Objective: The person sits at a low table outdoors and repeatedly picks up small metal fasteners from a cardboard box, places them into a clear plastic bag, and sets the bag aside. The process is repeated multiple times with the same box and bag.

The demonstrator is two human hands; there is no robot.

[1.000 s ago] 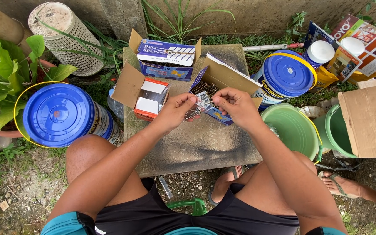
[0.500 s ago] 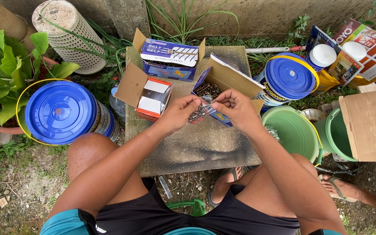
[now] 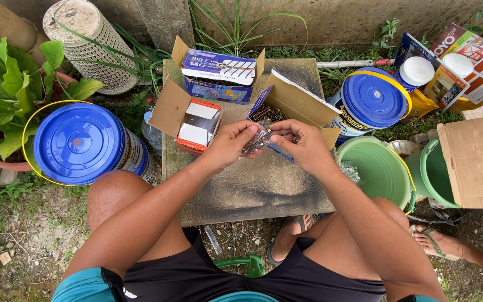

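Both hands (image 3: 269,142) shifted right, fingertips pinching small clear bag (image 3: 257,141)

Glossy blue plastic bucket lid (image 3: 79,144); matt brown cardboard box (image 3: 294,106) of dull metal screws (image 3: 268,113); rough, mottled stone slab (image 3: 252,184).

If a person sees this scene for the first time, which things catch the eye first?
At the centre, the left hand and right hand together hold a small clear plastic bag of screws above a grey stone slab. A large bucket with a bright blue round lid stands left, and an open cardboard box of dark screws lies behind the hands.
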